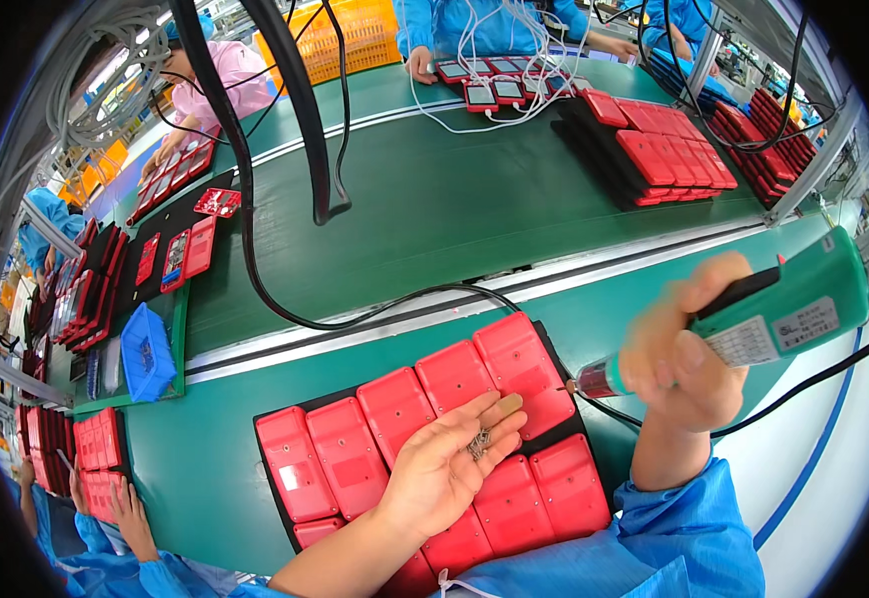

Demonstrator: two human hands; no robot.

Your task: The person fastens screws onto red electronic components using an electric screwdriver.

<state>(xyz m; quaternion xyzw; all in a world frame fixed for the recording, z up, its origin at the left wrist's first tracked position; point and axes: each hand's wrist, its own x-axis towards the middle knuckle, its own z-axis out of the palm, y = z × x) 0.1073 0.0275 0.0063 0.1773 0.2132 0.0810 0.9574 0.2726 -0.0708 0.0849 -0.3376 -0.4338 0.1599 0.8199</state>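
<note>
Red cases (391, 409); green screwdriver (793, 299); black tray (556, 432); blue sleeve (694, 523).

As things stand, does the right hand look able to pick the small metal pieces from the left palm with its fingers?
Probably not: the right hand is wrapped around the green power screwdriver. The left hand is open, though, leaving the small metal pieces uncovered.

Blue plastic bin (155, 384): left of the left hand (459, 453), farther out. Black cable (246, 199), thick: looping beyond the left hand. Orange crate (374, 40): far beyond the left hand. White cables (544, 68), tangled: beyond and left of the right hand (689, 359), before a co-worker in blue (459, 28). Co-worker in pink (230, 75): beyond and left of the left hand.
</note>
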